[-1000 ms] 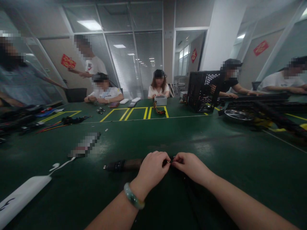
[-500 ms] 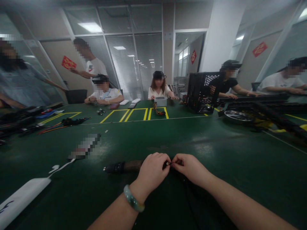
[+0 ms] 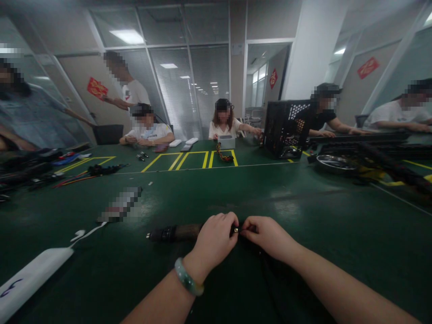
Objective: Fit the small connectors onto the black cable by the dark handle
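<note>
A dark electric screwdriver (image 3: pixel 184 233) lies across the table in front of me, its metal tip facing left. My left hand (image 3: pixel 218 232) is closed around its right part and covers that end. Between the fingertips of both hands shows a small gold-coloured metal piece (image 3: pixel 236 230). Close beside it, the thumb and finger of my right hand (image 3: pixel 263 231) are pinched together on a small dark part that I cannot make out. Below the right hand a thin black cable (image 3: pixel 260 253) trails over the dark tabletop, hard to follow.
A white power strip (image 3: pixel 37 279) lies at left, its cord leading to a phone (image 3: pixel 120 204). Dark cables (image 3: pixel 103 169) lie further left. Across the green table (image 3: pixel 202 189) stand a power supply unit (image 3: pixel 226 142) and a black computer case (image 3: pixel 286 130); several people are around it.
Both my hands stay almost in place, with the gold piece showing a little more clearly. The person across the table has stretched an arm toward the computer case.
</note>
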A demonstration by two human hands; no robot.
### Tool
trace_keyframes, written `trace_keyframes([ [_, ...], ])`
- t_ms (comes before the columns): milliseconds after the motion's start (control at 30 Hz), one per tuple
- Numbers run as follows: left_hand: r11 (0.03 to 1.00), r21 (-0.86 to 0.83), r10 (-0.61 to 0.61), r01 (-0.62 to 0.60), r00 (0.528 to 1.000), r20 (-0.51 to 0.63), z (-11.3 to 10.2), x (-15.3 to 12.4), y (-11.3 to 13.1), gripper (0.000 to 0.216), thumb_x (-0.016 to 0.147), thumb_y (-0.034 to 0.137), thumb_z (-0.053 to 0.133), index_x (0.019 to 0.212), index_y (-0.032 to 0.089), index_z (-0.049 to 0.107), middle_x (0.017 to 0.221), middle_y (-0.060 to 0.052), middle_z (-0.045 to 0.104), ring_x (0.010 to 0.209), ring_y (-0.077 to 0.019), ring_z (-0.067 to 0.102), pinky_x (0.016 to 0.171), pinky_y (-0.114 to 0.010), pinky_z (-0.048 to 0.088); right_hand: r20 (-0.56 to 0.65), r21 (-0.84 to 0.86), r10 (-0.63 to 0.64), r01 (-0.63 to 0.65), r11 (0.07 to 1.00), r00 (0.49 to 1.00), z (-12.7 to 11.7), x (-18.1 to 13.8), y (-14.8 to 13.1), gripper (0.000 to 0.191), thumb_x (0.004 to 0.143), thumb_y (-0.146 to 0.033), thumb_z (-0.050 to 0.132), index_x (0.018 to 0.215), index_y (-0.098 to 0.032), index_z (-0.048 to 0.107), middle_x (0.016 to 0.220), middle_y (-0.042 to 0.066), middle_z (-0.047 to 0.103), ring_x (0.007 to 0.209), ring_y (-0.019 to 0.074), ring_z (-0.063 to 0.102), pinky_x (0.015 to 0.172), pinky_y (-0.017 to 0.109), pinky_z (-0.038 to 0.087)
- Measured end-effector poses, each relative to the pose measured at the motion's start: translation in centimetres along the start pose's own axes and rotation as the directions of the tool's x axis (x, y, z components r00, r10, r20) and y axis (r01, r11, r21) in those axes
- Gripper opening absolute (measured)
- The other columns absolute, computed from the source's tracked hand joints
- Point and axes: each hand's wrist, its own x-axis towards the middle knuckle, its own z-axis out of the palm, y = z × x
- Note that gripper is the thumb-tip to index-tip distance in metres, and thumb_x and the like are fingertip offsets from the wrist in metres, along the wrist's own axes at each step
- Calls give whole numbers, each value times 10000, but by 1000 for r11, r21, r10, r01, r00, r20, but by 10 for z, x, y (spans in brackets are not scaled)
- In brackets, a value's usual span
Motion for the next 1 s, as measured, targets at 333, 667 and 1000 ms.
trace_keyframes([
  [333, 1000, -8, -15, 15, 1000, 24, -2, 0, 2, 102, 835, 222, 588, 930, 227, 552, 922, -10, 604, 879, -200, 566, 784, -334, 424, -1, 9, 9, -9, 1000, 1000, 0, 0, 0, 114, 847, -261, 576, 852, -221, 682, 797, -8, 699, 698, 145, 629, 589, 217, 410],
  [667, 998, -70, 6, -4, 1000, 22, -1, 0, -1, 84, 853, 245, 600, 933, 231, 579, 1015, -3, 624, 955, -194, 574, 879, -349, 427, -1, -10, 38, -38, 999, 999, -1, 1, 1, 128, 849, -283, 568, 857, -222, 680, 775, -12, 697, 665, 142, 622, 561, 218, 398],
  [1000, 998, -49, 30, -30, 1000, 5, 2, 1, -4, 84, 848, 224, 590, 932, 225, 585, 976, -8, 632, 931, -196, 580, 863, -342, 425, -78, -6, 28, -29, 1000, 997, -3, 1, -5, 141, 855, -282, 556, 835, -204, 672, 784, 2, 701, 696, 148, 628, 590, 221, 410],
])
